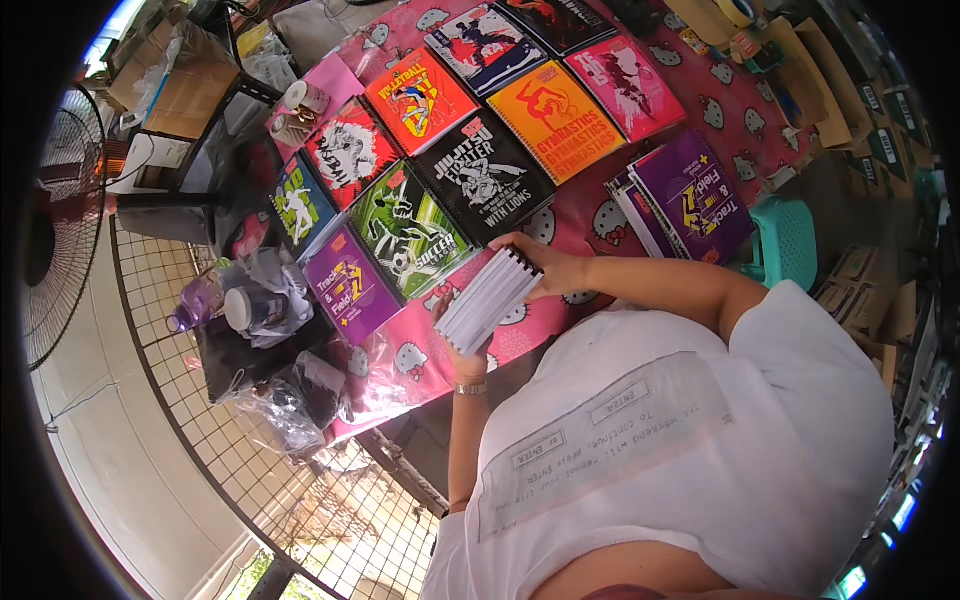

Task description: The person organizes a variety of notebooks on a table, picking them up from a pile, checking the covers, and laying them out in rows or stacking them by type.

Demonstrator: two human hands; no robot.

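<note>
Between both hands I hold a small stack of spiral-bound notebooks, tilted, page edges facing up and a black coil at the upper corner. My left hand, with a metal watch at the wrist, grips its lower end. My right hand is closed around the upper right end. Just beyond, on the pink table cover, lie a green notebook, a black notebook and a purple notebook. More purple notebooks are piled to the right of my right hand.
Farther back lie an orange notebook, a pink notebook and several others in rows. A lidded tub and plastic bags crowd the left side. A fan stands far left, a teal stool right.
</note>
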